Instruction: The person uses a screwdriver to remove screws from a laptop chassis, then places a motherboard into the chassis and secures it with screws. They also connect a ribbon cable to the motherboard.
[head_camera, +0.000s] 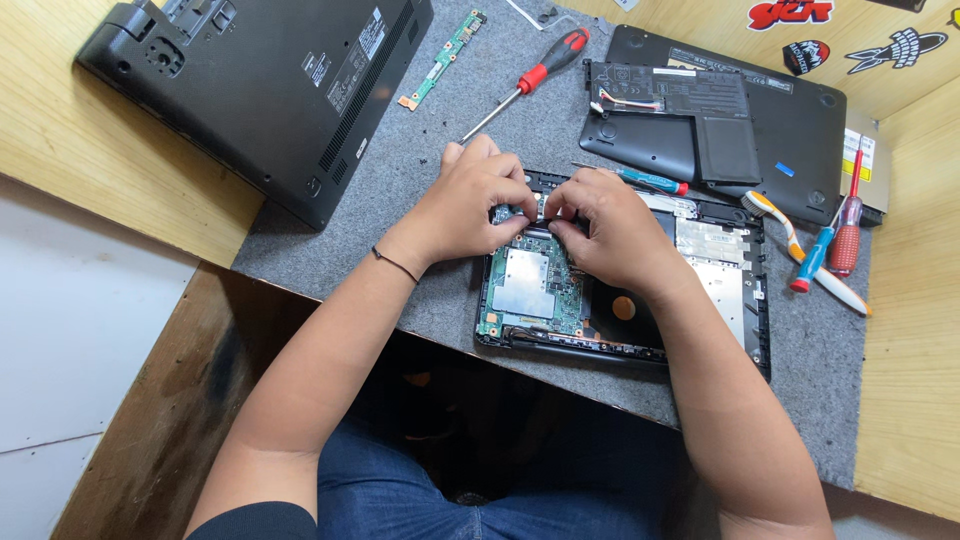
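An opened laptop base (740, 300) lies on a grey felt mat (400, 190), its green motherboard (530, 285) exposed. My left hand (470, 205) and my right hand (610, 230) meet over the board's upper edge. The fingertips of both pinch a small metal part (541, 207) there; what it is stays hidden by the fingers. A thin dark band circles my left wrist.
A closed black laptop (270, 80) lies upside down at the upper left. A removed bottom cover with a battery (715, 120) sits at the upper right. Around are a small green circuit strip (440, 60), a red-handled screwdriver (530, 80), a teal screwdriver (645, 180), a toothbrush (800, 250) and more screwdrivers (845, 230).
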